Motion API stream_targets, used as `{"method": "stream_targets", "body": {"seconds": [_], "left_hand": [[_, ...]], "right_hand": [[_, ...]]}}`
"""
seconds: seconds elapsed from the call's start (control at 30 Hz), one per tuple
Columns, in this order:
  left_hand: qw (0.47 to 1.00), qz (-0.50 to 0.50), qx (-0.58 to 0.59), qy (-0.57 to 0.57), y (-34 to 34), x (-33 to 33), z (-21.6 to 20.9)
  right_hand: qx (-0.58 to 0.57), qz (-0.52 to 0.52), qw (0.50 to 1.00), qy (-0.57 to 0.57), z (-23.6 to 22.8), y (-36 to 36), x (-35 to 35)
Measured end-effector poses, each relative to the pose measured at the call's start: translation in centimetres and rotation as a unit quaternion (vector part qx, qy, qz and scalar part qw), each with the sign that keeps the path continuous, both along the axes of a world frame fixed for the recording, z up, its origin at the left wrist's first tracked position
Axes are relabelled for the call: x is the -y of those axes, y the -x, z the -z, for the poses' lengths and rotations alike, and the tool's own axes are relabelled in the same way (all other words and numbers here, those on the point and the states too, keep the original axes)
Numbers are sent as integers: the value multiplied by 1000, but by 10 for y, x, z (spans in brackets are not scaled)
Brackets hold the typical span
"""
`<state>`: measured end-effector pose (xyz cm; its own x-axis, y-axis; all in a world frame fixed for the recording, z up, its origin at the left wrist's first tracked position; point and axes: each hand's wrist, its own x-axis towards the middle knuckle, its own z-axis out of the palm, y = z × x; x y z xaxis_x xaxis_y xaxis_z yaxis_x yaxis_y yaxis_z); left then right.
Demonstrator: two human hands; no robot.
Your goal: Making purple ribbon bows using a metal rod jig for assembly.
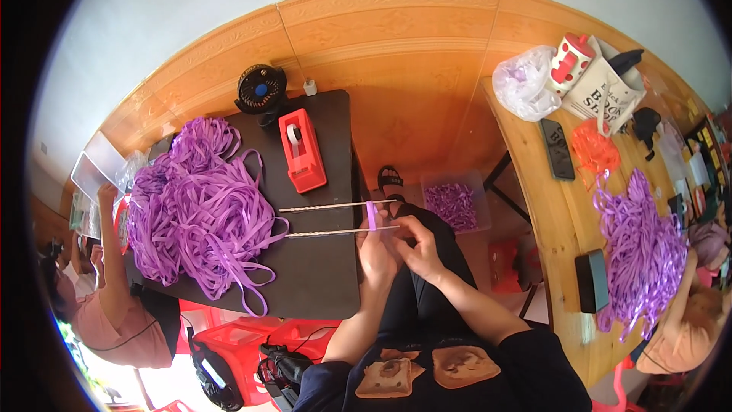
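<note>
Toast-print shirt (428, 381), closest of all. Holds left hand (376, 258) and right hand (423, 253) narrowed at purple ribbon (372, 216) across two thin rods (324, 233), past the edge of the black table (324, 278) — cannot tell the exact grip. Likely light, limp, slippery — best pinched flat beside the rods.

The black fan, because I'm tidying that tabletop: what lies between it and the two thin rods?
In the head view, the red tape dispenser lies between the black fan and the two thin rods.
</note>
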<state>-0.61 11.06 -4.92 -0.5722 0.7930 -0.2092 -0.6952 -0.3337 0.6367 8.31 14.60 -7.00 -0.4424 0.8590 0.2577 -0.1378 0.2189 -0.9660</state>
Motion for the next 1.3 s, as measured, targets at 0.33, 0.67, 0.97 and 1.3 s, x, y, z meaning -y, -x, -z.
{"method": "stream_targets", "body": {"seconds": [0.33, 0.67, 0.97, 1.3], "left_hand": [[999, -13, -14, 28, -1, 2, 7], [999, -12, -45, 25, -14, 14, 7], [997, -42, -52, 27, -21, 28, -20], [998, 44, 27, 27, -7, 41, -49]], "right_hand": [[-36, 11, 997, -65, -5, 8, 10], [-82, -35, 993, 82, -10, 13, 17], [-119, -45, 971, 202, -27, 18, 30], [-165, -41, 960, 224, -21, 25, 36]]}}
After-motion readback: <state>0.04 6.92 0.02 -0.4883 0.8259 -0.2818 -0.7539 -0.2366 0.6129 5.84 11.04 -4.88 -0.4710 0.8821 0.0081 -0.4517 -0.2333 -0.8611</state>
